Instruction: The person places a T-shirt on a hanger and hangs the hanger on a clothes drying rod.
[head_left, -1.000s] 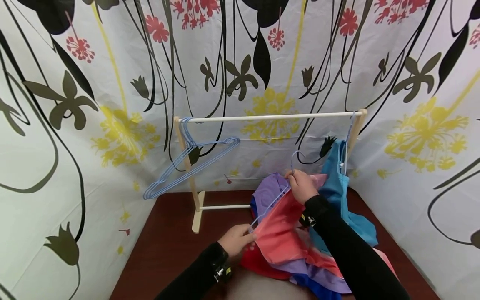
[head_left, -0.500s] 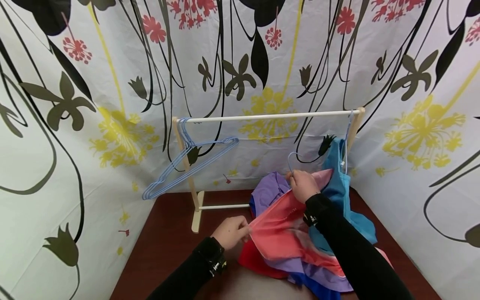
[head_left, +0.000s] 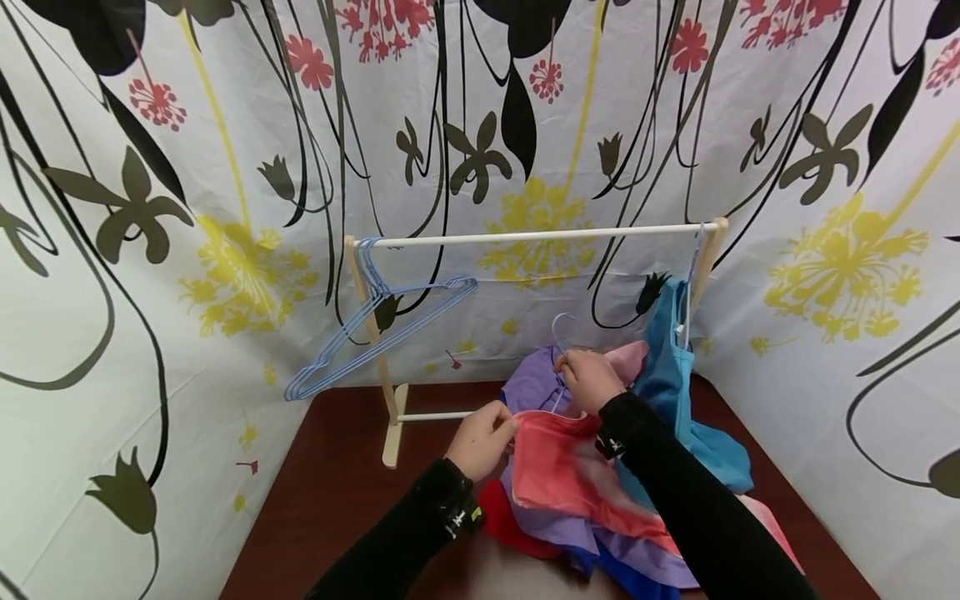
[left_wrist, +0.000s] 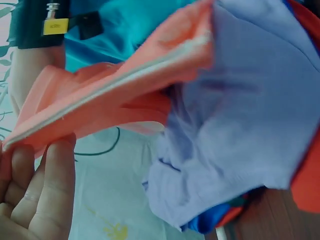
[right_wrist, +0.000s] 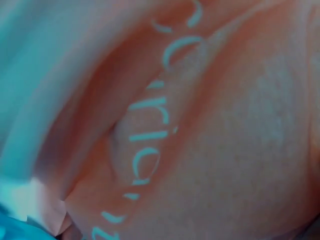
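Two hands: left pinches coral garment; right grips one hanger.

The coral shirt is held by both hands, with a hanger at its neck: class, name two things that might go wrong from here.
1. The left hand only pinches the coral shirt by its edge; it might slip.
2. The hanger in the right hand sits over the pile of clothes; it may snag the purple garment.
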